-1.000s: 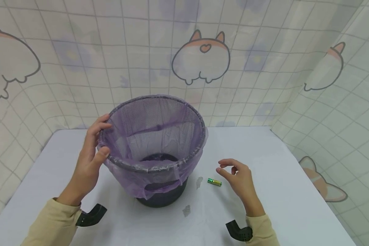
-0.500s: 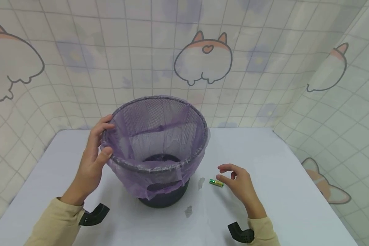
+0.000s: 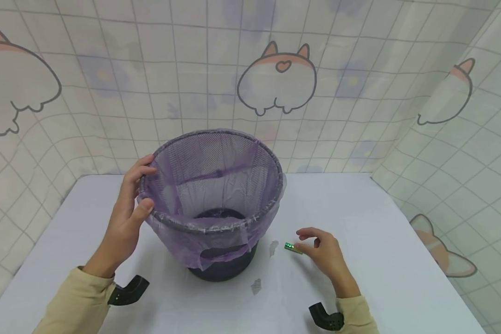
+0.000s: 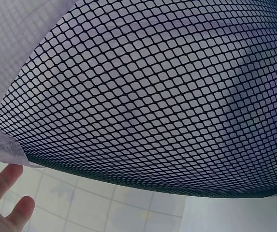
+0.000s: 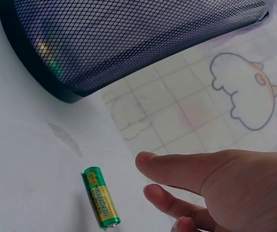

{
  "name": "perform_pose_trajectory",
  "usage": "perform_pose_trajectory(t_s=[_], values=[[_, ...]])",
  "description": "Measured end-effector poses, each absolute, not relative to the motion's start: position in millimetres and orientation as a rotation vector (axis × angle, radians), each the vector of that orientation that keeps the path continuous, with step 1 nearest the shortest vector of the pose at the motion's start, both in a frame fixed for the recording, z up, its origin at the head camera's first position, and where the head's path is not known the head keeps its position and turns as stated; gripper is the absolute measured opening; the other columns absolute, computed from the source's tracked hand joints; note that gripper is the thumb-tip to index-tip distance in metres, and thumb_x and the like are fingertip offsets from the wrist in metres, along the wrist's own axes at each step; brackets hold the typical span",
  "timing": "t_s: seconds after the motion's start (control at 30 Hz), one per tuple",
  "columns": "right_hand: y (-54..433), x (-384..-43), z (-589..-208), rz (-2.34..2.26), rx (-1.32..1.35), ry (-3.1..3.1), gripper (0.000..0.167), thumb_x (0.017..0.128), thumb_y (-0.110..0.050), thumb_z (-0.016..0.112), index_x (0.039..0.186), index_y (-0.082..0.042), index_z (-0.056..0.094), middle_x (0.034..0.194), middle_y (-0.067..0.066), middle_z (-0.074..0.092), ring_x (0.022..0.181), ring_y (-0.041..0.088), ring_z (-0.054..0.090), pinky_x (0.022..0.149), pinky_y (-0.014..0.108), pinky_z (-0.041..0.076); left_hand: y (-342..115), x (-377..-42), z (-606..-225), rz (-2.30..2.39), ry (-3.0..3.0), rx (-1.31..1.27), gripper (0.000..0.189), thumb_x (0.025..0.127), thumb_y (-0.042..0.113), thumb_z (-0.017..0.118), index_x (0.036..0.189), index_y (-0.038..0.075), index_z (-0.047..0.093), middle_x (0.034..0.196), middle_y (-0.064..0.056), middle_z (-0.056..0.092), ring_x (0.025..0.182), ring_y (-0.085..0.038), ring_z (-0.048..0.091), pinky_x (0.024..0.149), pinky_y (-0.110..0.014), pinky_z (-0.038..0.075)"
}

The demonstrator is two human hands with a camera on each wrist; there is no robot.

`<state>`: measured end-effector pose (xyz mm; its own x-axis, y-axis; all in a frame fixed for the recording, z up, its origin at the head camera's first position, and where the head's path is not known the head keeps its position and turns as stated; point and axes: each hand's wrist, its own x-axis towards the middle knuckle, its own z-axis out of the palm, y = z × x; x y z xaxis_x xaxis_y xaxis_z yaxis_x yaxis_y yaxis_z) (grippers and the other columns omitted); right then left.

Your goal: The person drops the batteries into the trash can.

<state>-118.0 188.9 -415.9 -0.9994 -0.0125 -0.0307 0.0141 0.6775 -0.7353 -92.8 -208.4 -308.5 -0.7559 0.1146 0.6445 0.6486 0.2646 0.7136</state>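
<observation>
A black mesh wastebasket with a dark rim stands on the white table, lined with a translucent purple bag folded over the rim. My left hand holds the rim at its left side, thumb and fingertips over the edge. A green and gold AA battery lies on the table to the right of the basket. Close by it hovers my right hand, thumb and index finger parted with nothing between them. In the head view the thumb overlaps the battery's right end; the right wrist view shows a gap.
Two grey worn patches mark the table beside the basket. A tile-patterned curtain with cartoon animals hangs behind and at the sides. Through the mesh near the basket's bottom shows a green and yellow patch.
My right hand has lowered slightly, and its thumb now covers the battery's right end in the head view. The left hand stays on the rim. The head view has shifted a little.
</observation>
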Motion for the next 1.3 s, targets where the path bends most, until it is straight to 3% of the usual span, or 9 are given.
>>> perform_pose_trajectory(t_s=[0.47, 1.13, 1.3], values=[[189, -118, -428, -1.23, 0.064, 2.84, 0.029, 0.078, -0.018, 0.079, 0.105, -0.01, 0.072, 0.097, 0.006, 0.07, 0.077, 0.017, 0.045, 0.063, 0.028, 0.036, -209, -91, -309, -1.519, -2.084, -0.674, 0.05, 0.099, 0.028, 0.045, 0.14, 0.0, 0.036, 0.159, -0.007, 0.024, 0.149, -0.022, 0.015, 0.117, -0.051, 0.008], [185, -124, -446, -1.11, 0.037, 2.893, 0.018, 0.077, -0.007, 0.077, 0.095, -0.011, 0.075, 0.092, 0.003, 0.071, 0.085, 0.017, 0.056, 0.077, 0.032, 0.044, -208, -93, -308, -1.519, -2.069, -0.683, 0.05, 0.099, 0.029, 0.045, 0.139, -0.001, 0.037, 0.158, -0.008, 0.025, 0.149, -0.023, 0.016, 0.118, -0.049, 0.008], [183, -122, -446, -1.097, 0.04, 2.893, 0.015, 0.077, -0.007, 0.076, 0.092, -0.011, 0.075, 0.094, 0.004, 0.07, 0.084, 0.017, 0.055, 0.074, 0.032, 0.043, -208, -93, -308, -1.517, -2.073, -0.683, 0.05, 0.099, 0.028, 0.045, 0.14, 0.0, 0.037, 0.159, -0.007, 0.025, 0.149, -0.022, 0.016, 0.118, -0.05, 0.008]])
